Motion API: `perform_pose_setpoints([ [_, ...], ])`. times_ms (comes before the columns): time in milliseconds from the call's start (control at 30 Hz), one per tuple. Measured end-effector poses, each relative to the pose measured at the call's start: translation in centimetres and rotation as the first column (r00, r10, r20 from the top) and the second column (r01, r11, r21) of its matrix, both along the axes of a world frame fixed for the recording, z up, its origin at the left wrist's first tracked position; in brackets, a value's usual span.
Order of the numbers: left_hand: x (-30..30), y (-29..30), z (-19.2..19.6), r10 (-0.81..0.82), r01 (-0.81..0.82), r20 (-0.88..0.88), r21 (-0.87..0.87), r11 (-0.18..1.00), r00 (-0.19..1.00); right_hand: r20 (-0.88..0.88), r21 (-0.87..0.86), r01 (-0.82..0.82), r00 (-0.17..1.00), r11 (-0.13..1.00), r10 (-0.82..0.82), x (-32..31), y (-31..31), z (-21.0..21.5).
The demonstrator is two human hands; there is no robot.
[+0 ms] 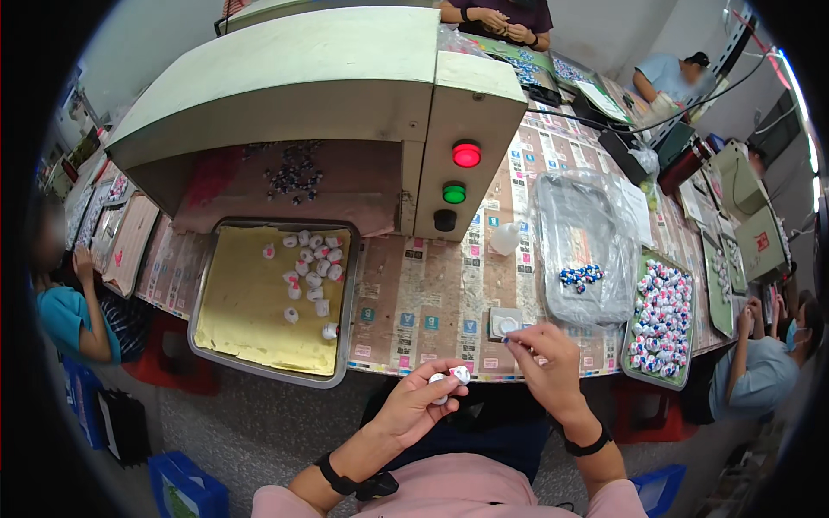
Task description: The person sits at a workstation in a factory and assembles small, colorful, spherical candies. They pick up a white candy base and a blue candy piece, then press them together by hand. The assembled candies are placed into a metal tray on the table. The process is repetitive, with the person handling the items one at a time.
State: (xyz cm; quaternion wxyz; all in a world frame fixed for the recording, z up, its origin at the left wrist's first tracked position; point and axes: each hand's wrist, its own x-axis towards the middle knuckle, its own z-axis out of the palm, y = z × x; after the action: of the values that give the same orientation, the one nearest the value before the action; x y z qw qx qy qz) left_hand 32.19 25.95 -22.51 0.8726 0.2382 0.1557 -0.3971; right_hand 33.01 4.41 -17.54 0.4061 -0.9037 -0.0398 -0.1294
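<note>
My left hand is closed round small white rounded pieces; one with pink and dark markings shows at the fingertips, and another white one sits against the fingers. To its right, my right hand pinches a tiny dark blue piece between thumb and finger. That pinch is at the near side of a small square grey dish with a round white patch on it. Both hands are at the table's front edge, apart from each other.
A metal tray with white-and-pink pieces lies left, before a hooded machine with red and green lights. Right are a plastic-covered tray with small blue pieces, a white bottle and a full tray. Other people sit around.
</note>
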Motion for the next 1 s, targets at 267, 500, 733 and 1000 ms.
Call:
perform_pose_setpoints([
  [267, 0.1, -1.4, -0.1, -0.049, 0.05, 0.055, -0.011, 0.999, 0.997, -0.179, 0.354, 0.034, 0.983, 0.935, 0.032, -3.5, 1.6, 0.7],
  [500, -0.2, -1.8, -0.1, -0.068, 0.069, 0.068, -0.018, 0.997, 0.995, -0.27, 0.51, 0.089, 0.961, 0.856, 0.061, -4.0, 1.6, -1.0],
  [733, -0.9, -1.6, -1.2, -0.034, 0.03, 0.087, 0.05, 0.998, 0.996, -0.266, 0.508, 0.067, 0.961, 0.859, 0.082, -4.3, 2.3, -1.4],
  [1000, -0.7, -1.8, -0.9, -0.05, 0.044, 0.067, 0.092, 0.995, 0.996, -0.224, 0.496, 0.001, 0.966, 0.868, 0.127, -3.7, 1.2, -0.4],
])
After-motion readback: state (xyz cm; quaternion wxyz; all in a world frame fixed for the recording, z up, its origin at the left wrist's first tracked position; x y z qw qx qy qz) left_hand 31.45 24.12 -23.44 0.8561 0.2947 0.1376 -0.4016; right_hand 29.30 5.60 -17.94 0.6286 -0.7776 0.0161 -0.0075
